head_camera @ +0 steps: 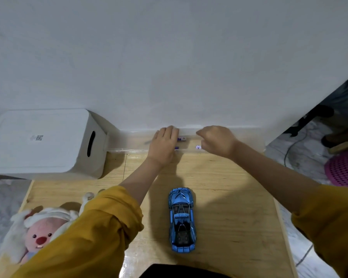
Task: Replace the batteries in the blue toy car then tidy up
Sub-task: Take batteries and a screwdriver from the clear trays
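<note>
The blue toy car (182,219) stands on its wheels on the wooden table (229,197), nose pointing away from me, with neither hand touching it. A long clear plastic box (129,141) lies against the wall at the table's back edge. Small purple-and-white batteries (182,139) lie inside it. My left hand (164,145) is stretched flat, palm down, over the box and covers part of the batteries. My right hand (217,140) hovers over the box's right half with its fingers curled downward beside another battery (198,147); what its fingers hold is hidden.
A white lidded storage bin (38,143) stands at the back left. A pink plush toy (38,235) lies at the front left corner. A pink mesh basket (346,171) and cables (289,149) are on the floor to the right. A thin dark item (148,141) lies in the box.
</note>
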`<state>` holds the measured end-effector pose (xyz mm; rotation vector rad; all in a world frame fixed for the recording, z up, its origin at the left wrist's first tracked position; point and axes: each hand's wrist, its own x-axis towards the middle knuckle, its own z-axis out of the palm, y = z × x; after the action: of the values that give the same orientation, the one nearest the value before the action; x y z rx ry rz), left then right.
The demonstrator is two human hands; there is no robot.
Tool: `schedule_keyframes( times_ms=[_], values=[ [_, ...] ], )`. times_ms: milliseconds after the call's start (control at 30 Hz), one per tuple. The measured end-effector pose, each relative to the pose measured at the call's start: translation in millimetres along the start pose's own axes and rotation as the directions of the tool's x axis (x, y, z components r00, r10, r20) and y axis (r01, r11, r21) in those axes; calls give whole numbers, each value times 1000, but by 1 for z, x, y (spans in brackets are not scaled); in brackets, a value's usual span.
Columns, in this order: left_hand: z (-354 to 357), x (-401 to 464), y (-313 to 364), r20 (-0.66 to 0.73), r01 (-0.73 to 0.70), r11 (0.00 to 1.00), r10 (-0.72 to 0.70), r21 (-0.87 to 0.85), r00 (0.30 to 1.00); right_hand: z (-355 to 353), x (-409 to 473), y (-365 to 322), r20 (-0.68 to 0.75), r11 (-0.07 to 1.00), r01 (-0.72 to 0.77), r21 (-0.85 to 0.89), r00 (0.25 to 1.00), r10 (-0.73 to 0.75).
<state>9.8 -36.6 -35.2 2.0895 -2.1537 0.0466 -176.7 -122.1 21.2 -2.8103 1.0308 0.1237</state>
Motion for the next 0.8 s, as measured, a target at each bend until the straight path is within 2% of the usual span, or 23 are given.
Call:
schedule_keyframes(
  times_ms=[67, 133, 267, 400, 467, 533, 600, 700, 800],
  values=[
    [-1, -1, -3, -17, 1, 999, 0, 33, 1000, -6, 0, 9, -43, 998, 2, 63, 999, 1],
    [-4, -4, -9, -23, -16, 998, 17, 54, 1000, -11, 2, 14, -167, 993, -3, 119, 986, 23],
    [-10, -8, -21, -91, -76, 995, 83, 71, 992, -11, 8, 18, -503, 996, -18, 84, 863, 58],
    [-17, -8, -29, -66, -130, 991, 130, -5, 989, 6, 10, 3, -583, 989, -12, 149, 807, 98],
    [-19, -9, -35, -30, -150, 987, 149, -54, 988, 26, 9, -5, -510, 988, 21, 154, 858, 62],
    [-22, -12, -41, 1, -148, 987, 148, -61, 989, 42, 9, -14, -294, 989, -20, 147, 954, 64],
    [-23, -14, -45, 9, -150, 987, 151, -60, 989, 52, 9, -23, -84, 986, -109, 123, 989, 120],
    [-22, -13, -46, -2, -167, 984, 167, -62, 986, 59, 10, -33, -19, 970, -220, 107, 975, 223],
    [-24, -11, -46, -7, -159, 986, 159, -56, 987, 70, 13, -36, -19, 947, -252, 199, 965, 261]
  ],
)
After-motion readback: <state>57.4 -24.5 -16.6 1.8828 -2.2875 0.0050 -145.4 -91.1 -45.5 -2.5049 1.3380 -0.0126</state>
